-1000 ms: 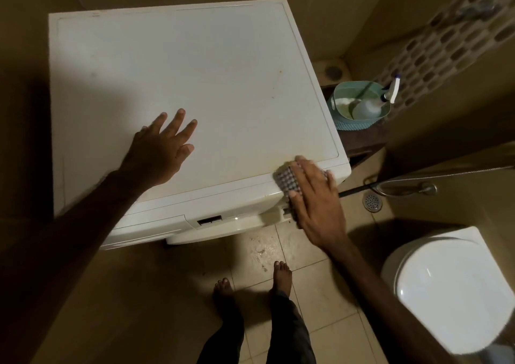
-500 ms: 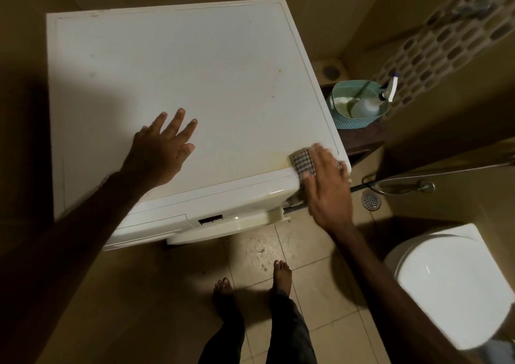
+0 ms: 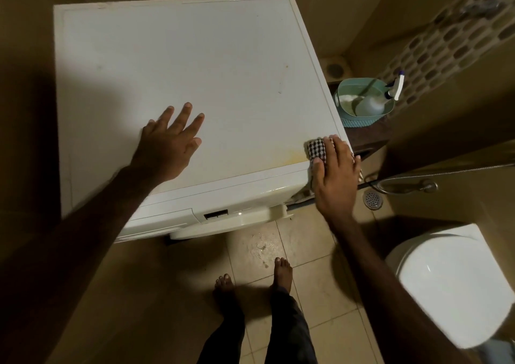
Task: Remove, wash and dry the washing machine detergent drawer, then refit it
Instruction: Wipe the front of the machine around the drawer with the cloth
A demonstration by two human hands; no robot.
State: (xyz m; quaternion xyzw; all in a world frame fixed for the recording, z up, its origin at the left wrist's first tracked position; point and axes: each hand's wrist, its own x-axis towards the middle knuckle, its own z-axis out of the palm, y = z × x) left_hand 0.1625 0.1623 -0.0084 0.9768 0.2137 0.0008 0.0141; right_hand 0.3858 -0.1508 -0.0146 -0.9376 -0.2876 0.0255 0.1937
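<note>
I look down on a white washing machine [image 3: 181,71]. My left hand [image 3: 170,143] lies flat on its lid with the fingers spread and nothing in it. My right hand [image 3: 334,174] presses a black-and-white checked cloth [image 3: 317,149] onto the lid's front right corner, beside a yellowish stain. The detergent drawer front [image 3: 156,221] sits closed in the machine's front panel at the lower left. The round door [image 3: 228,224] bulges out below the display.
A teal basket [image 3: 362,118] holding a spray bottle [image 3: 372,104] stands on a dark shelf right of the machine. A white toilet [image 3: 457,285] is at lower right, with a hose [image 3: 446,171] and a floor drain [image 3: 372,199] nearby. My bare feet stand on tan tiles.
My right hand has slid the cloth from the front edge up and to the right, onto the lid's corner. My left hand has stayed flat in the same spot.
</note>
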